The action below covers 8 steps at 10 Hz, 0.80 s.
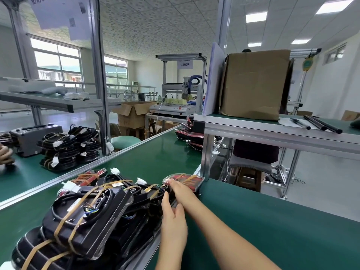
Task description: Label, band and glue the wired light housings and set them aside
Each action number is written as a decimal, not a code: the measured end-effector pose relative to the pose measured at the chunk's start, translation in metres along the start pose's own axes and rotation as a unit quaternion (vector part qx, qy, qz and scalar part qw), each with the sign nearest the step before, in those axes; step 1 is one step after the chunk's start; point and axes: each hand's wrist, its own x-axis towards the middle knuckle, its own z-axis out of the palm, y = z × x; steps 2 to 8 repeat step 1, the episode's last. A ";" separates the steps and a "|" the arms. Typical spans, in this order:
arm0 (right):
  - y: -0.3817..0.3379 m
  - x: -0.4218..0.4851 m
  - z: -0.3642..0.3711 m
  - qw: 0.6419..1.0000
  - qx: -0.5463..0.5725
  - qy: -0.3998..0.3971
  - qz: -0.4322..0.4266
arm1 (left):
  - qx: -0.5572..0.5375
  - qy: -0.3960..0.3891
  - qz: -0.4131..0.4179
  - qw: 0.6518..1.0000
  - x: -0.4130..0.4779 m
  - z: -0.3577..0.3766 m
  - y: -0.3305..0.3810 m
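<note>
A pile of black light housings (83,221) bound with tan rubber bands and coiled black wires lies at the lower left of the green bench. At the pile's far end sits a housing with a red lens (190,180), also banded. My right hand (182,190) reaches forward, its straight fingertips touching the near left edge of that red-lens housing by its coloured wires. My left hand (173,217) lies just behind it, fingers straight and thumb apart, its tips touching the black housings beside the red one. White connectors (115,170) stick out of the pile.
Another stack of banded housings (66,151) and a grey box (35,137) stand on the left belt, where another person's hand (4,154) shows. More red housings (187,133) lie farther back. A raised shelf (272,129) carries a cardboard box (255,84) and black rods (321,123).
</note>
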 end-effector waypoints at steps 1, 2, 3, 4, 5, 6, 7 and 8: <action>0.013 -0.025 -0.011 0.994 0.099 0.038 0.008 | 0.001 -0.005 -0.012 1.000 -0.006 0.007 -0.005; 0.013 -0.025 -0.011 0.994 0.099 0.038 0.008 | 0.001 -0.005 -0.012 1.000 -0.006 0.007 -0.005; 0.013 -0.025 -0.011 0.994 0.099 0.038 0.008 | 0.001 -0.005 -0.012 1.000 -0.006 0.007 -0.005; 0.013 -0.025 -0.011 0.994 0.099 0.038 0.008 | 0.001 -0.005 -0.012 1.000 -0.006 0.007 -0.005; 0.013 -0.025 -0.011 0.994 0.099 0.038 0.008 | 0.001 -0.005 -0.012 1.000 -0.006 0.007 -0.005; 0.013 -0.025 -0.011 0.994 0.099 0.038 0.008 | 0.001 -0.005 -0.012 1.000 -0.006 0.007 -0.005; 0.013 -0.025 -0.011 0.994 0.099 0.038 0.008 | 0.001 -0.005 -0.012 1.000 -0.006 0.007 -0.005; 0.013 -0.025 -0.011 0.994 0.099 0.038 0.008 | 0.001 -0.005 -0.012 1.000 -0.006 0.007 -0.005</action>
